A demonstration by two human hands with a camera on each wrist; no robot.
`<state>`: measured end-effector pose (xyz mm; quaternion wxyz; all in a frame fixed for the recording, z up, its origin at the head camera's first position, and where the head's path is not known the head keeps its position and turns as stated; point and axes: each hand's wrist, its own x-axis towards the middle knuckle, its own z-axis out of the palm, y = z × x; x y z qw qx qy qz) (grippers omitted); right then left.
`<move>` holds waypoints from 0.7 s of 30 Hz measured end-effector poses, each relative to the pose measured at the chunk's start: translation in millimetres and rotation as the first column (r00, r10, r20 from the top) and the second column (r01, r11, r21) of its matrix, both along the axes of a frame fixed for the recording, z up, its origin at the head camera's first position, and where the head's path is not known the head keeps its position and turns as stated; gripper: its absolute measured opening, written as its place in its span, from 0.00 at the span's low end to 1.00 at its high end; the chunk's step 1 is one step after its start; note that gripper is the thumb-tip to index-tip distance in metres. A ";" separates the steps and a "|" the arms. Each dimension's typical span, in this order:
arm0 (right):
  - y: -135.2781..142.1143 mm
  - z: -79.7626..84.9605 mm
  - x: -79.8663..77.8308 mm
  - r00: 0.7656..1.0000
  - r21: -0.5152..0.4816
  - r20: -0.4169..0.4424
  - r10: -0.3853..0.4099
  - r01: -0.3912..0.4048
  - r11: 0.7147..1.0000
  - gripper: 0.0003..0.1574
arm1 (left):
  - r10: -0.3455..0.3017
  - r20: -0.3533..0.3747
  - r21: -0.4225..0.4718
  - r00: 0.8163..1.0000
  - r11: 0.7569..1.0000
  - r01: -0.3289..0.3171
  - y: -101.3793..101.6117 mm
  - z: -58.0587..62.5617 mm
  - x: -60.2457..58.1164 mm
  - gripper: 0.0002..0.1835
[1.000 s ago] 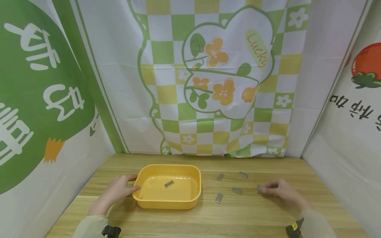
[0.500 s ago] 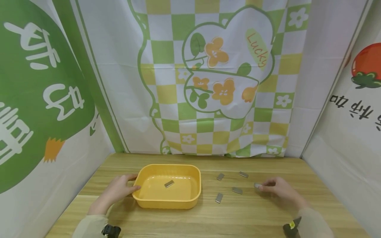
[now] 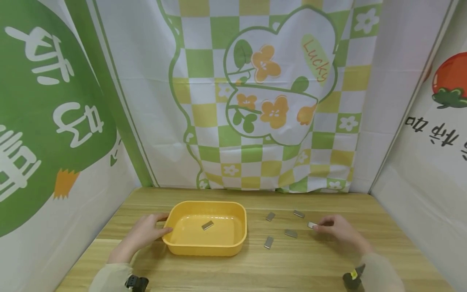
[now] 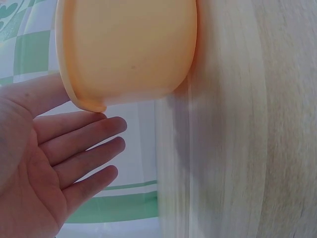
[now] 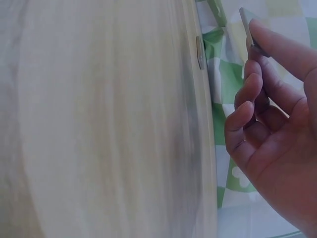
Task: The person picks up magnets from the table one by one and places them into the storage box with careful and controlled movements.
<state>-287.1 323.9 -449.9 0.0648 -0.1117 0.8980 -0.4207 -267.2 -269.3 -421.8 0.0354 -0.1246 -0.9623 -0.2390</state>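
In the head view, my left hand (image 3: 146, 231) holds the left rim of a shallow yellow plastic box (image 3: 204, 245). Its thumb lies over the rim, while the other fingers extend outside the wall, as the left wrist view shows. My right hand (image 3: 339, 229) pinches a small flat rectangular metal piece (image 3: 311, 225) between thumb and index finger. Seen from the right wrist, this thin metal piece (image 5: 246, 27) is off the table, and the remaining fingers curl loosely. One similar metal piece (image 3: 207, 225) lies inside the box.
Between box and right hand, several like pieces lie on the wooden table (image 3: 248, 275): a far-left piece (image 3: 270, 216), a far-right piece (image 3: 298, 213), a middle piece (image 3: 291, 233) and a near piece (image 3: 268, 242). A printed cloth (image 3: 270, 162) hangs behind; more cloth walls flank the table.
My right hand has shifted slightly left with the metal piece, whose face now looks brighter. The left hand and yellow box stay where they were.
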 end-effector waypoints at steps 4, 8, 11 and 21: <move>-3.3 0.8 -0.2 1.000 -0.030 0.000 0.003 -0.003 1.000 0.19 | 0.000 -0.004 -0.003 1.000 1.000 0.000 -0.1 0.9 0.3 0.30; -7.3 0.8 -1.7 1.000 -0.056 0.003 0.002 -0.002 0.998 0.19 | -0.003 -0.008 0.001 1.000 1.000 0.003 0.0 1.3 0.8 0.29; -9.5 0.0 -3.8 1.000 -0.040 -0.013 -0.001 0.000 0.999 0.19 | -0.004 -0.001 0.007 1.000 1.000 0.004 0.0 1.4 1.2 0.30; -15.0 1.0 -7.8 0.998 -0.010 -0.051 0.020 -0.021 1.000 0.19 | -0.006 0.004 0.008 1.000 1.000 0.006 0.2 2.1 0.0 0.30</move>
